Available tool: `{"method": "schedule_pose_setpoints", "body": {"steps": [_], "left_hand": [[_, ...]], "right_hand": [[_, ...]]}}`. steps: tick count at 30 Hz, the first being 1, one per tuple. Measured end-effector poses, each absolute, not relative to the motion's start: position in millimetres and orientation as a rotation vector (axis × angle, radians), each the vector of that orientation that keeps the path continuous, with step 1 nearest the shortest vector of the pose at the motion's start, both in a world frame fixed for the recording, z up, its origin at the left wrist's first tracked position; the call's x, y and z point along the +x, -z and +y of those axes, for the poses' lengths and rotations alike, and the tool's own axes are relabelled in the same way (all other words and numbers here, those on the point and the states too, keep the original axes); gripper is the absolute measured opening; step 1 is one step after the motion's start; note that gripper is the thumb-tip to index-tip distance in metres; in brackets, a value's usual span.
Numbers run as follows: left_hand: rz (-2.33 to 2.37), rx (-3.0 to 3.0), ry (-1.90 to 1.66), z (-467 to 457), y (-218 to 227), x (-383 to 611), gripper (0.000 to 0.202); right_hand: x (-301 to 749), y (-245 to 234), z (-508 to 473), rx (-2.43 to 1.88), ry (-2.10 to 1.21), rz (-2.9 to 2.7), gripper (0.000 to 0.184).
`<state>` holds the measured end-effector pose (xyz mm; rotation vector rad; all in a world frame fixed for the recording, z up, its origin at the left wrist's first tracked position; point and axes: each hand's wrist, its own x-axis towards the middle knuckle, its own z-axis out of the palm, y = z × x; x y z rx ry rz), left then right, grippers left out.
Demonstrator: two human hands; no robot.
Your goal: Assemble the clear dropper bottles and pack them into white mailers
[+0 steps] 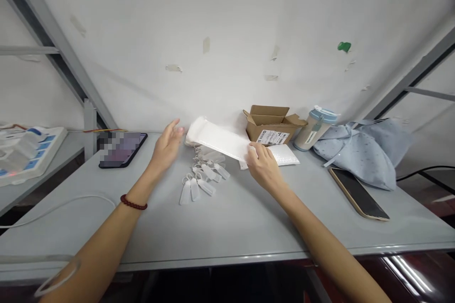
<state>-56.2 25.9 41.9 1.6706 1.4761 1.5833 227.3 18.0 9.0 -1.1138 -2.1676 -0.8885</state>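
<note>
My right hand [263, 165] grips the near right end of a white padded mailer [227, 139], which slants up to the left over the table. Bare and with fingers apart, my left hand [167, 147] is raised just left of the mailer's far end, not touching it. Behind that end lies a bunched white stack [195, 130], perhaps more mailers; it is partly hidden. Several white tags with loops [201, 182] are spread on the table between my hands. Another white bubble mailer [286, 155] lies flat beyond my right hand.
An open cardboard box [272, 123] stands by the wall, with a blue-lidded cup [314, 128] beside it. Farther right are a light blue cloth bag [362, 154] and a phone [359, 193]. Another phone [122, 150] lies left; a white cable [71, 201] crosses the grey table [220, 236].
</note>
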Motion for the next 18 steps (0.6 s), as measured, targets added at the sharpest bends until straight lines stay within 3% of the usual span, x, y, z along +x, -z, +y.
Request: {"method": "schedule_pose_setpoints", "body": {"steps": [4, 10, 18], "left_hand": [[1.121, 1.234, -1.438, 25.6, -38.8, -47.4, 0.051], [1.136, 1.136, -1.360, 15.3, -36.9, -38.7, 0.042], [0.983, 1.198, -1.188, -6.1, -37.4, -10.2, 0.038]], "right_hand": [[224.2, -9.5, 15.2, -1.076, 0.880, -2.212, 0.020], [227.5, -11.1, 12.5, -1.164, 0.779, -2.278, 0.027], [223.0, -14.0, 0.7, -1.126, 0.456, -2.394, 0.059]]}}
